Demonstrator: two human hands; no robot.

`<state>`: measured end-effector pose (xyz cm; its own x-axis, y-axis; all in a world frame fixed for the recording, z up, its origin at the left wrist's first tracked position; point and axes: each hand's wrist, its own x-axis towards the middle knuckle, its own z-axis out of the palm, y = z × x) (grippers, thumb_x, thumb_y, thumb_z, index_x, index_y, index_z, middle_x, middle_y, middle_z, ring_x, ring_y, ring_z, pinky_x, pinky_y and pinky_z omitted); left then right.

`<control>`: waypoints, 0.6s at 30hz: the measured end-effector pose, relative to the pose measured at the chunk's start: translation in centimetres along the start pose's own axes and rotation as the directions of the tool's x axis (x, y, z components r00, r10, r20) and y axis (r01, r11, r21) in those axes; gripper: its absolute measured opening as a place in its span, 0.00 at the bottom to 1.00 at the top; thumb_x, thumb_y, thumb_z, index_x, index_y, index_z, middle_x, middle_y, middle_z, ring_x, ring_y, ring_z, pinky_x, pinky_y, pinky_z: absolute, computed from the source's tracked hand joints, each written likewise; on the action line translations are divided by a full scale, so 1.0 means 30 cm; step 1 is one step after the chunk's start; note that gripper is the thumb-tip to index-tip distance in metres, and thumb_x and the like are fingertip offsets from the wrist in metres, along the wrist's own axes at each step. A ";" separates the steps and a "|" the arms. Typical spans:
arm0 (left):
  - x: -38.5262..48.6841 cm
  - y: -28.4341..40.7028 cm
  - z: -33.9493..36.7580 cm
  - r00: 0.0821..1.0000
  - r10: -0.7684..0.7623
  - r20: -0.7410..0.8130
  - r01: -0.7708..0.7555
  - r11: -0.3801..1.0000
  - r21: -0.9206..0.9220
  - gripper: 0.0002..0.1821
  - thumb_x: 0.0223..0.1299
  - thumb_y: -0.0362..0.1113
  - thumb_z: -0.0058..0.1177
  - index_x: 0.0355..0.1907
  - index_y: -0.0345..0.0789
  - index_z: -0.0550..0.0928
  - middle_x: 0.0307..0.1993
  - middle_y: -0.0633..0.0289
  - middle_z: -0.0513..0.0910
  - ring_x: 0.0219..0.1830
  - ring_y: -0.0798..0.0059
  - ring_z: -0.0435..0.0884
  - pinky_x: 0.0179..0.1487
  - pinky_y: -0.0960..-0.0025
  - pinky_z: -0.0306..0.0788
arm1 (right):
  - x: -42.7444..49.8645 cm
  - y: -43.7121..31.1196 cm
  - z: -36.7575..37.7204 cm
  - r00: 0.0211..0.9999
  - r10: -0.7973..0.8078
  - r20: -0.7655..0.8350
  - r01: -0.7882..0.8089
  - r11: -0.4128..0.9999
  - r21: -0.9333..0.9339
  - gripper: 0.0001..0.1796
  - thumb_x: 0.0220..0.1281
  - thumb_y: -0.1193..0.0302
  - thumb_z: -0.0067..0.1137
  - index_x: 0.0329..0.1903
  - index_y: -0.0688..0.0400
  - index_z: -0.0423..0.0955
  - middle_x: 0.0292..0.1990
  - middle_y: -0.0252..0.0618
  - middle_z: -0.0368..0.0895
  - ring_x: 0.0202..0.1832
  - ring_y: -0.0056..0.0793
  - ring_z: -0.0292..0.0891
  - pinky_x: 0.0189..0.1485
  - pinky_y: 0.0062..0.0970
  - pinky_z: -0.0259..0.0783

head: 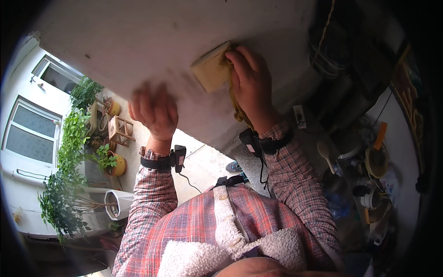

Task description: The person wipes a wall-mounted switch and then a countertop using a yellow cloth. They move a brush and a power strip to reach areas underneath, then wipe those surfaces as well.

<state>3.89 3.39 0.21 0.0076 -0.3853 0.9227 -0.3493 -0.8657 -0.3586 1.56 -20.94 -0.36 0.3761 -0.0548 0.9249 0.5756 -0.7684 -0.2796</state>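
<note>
A pale, light-coloured surface fills the top of the view, with dark specks and smudges on it. My right hand grips the right edge of a flat, yellowish rectangular block, whose exact kind I cannot tell. A crumpled yellow-brown strip hangs below the block beside that hand. To the left, my left hand is blurred at the fingers, which are bent over the pale surface; whether they touch it or hold something small cannot be told.
Potted plants and a wooden stool stand on the floor at the left, near a white wall with windows. A hairbrush-like item, an orange-handled thing and shelf clutter lie at the right. A twisted cord hangs at the upper right.
</note>
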 end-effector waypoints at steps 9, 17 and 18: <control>0.003 0.001 -0.008 1.000 -0.004 -0.001 0.004 1.000 -0.025 0.15 0.64 0.39 0.52 0.50 0.42 0.85 0.59 0.57 0.74 0.62 0.56 0.68 0.65 0.53 0.59 | 0.008 -0.003 0.007 0.999 0.053 -0.004 -0.053 0.999 0.011 0.20 0.57 0.84 0.56 0.52 0.58 0.76 0.51 0.45 0.76 0.52 0.48 0.74 0.55 0.41 0.72; 0.003 -0.005 -0.005 1.000 0.007 -0.014 -0.007 1.000 -0.015 0.14 0.61 0.38 0.54 0.48 0.41 0.85 0.58 0.56 0.74 0.60 0.56 0.69 0.63 0.53 0.61 | -0.002 -0.011 0.002 0.996 0.091 0.023 -0.091 0.996 0.026 0.18 0.58 0.83 0.56 0.52 0.60 0.75 0.50 0.46 0.76 0.51 0.49 0.74 0.54 0.41 0.73; 0.004 -0.004 -0.003 1.000 0.010 -0.020 -0.010 1.000 -0.008 0.14 0.61 0.37 0.54 0.48 0.41 0.85 0.58 0.56 0.74 0.60 0.56 0.70 0.63 0.53 0.61 | 0.000 -0.007 0.003 0.997 0.075 0.011 -0.075 0.997 0.019 0.18 0.57 0.83 0.57 0.52 0.60 0.74 0.49 0.46 0.75 0.50 0.49 0.74 0.53 0.41 0.73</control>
<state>3.84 3.49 0.37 -0.0149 -0.3875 0.9217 -0.3569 -0.8591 -0.3669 1.50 -20.71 -0.33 0.4259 -0.1056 0.8986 0.5596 -0.7497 -0.3534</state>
